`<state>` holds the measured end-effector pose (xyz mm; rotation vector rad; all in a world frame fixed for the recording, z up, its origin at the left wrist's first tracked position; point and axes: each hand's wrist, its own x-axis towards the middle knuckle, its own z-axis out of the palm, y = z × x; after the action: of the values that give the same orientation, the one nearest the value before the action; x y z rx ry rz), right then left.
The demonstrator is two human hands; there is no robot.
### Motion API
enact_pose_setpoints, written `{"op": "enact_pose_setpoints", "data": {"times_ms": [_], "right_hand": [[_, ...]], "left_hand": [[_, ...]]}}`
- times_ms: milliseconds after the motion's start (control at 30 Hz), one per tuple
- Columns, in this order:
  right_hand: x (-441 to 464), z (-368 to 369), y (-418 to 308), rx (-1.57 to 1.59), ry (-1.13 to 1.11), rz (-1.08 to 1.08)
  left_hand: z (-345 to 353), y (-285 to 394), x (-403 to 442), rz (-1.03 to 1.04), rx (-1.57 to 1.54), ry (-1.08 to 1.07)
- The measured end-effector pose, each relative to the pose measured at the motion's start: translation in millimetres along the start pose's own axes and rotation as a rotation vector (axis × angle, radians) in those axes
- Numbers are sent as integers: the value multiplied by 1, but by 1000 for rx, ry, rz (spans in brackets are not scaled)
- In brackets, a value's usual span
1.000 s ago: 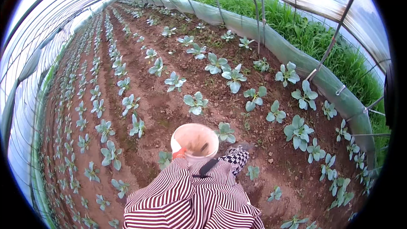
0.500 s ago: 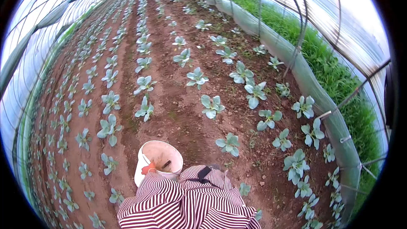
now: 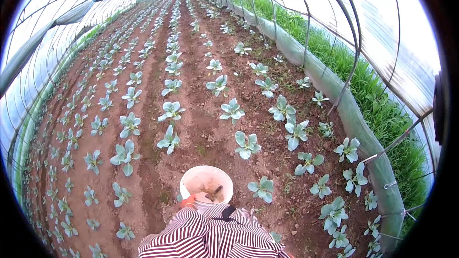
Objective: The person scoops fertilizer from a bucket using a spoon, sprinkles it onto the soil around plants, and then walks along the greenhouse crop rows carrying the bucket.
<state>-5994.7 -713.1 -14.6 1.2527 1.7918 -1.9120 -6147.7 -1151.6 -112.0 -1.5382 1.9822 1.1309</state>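
Note:
A whitish-pink bucket (image 3: pixel 182 191) is low in the middle of the head view, just in front of my striped clothing. Its inside is smeared with soil, and a small dark object (image 3: pixel 218 189) lies in it. My left hand (image 3: pixel 189 201), in orange, grips the bucket's near left rim; the sleeve and rim hide part of its fingers. My right hand does not show.
Rows of leafy green plants (image 3: pixel 246 145) run ahead over brown soil (image 3: pixel 201 136). One plant (image 3: pixel 261 189) stands just right of the bucket. Curved poles (image 3: pixel 356 48) and a low plastic sheet (image 3: pixel 334 91) line the right side, with tall grass behind.
The view has swung so the rows run more nearly straight ahead. The bucket first shifted left in view, then back right and lower. My left hand stays at its rim.

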Motion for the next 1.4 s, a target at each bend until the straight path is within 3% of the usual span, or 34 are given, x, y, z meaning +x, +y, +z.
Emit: {"op": "enact_pose_setpoints", "data": {"times_ms": [67,233,333,567,700,767,800,833,933,1000,1100,1167,1267,1400], "right_hand": [[1,-3,1,16,31,14],[-4,-22,25,105,130,67],[-15,-34,50,173,199,92],[-64,-41,129,384,382,216],[-104,-26,193,517,447,298],[-159,2,264,648,510,335],[-195,35,301,734,548,361],[-237,80,339,821,598,374],[-311,238,395,1115,750,341],[-328,294,411,1339,813,237],[-343,301,440,1712,820,-43],[-356,306,441,1598,1001,248],[-342,366,458,1643,1187,77],[-371,388,414,1394,1015,654]], "left_hand": [[7,21,-24,12,-197,-93],[24,75,-64,98,-157,-131],[53,93,-54,191,-37,-145],[99,133,-89,414,338,44],[118,147,-98,489,465,-38],[147,132,-63,686,629,49],[179,126,29,1118,1149,-266],[155,136,-30,943,912,-301],[190,141,-96,896,724,-579],[215,108,-132,904,773,-701],[221,36,-170,945,910,-811],[223,-15,-193,962,1005,-889],[231,-76,-240,949,1182,-997],[221,-166,-297,997,1387,-1118]]}}
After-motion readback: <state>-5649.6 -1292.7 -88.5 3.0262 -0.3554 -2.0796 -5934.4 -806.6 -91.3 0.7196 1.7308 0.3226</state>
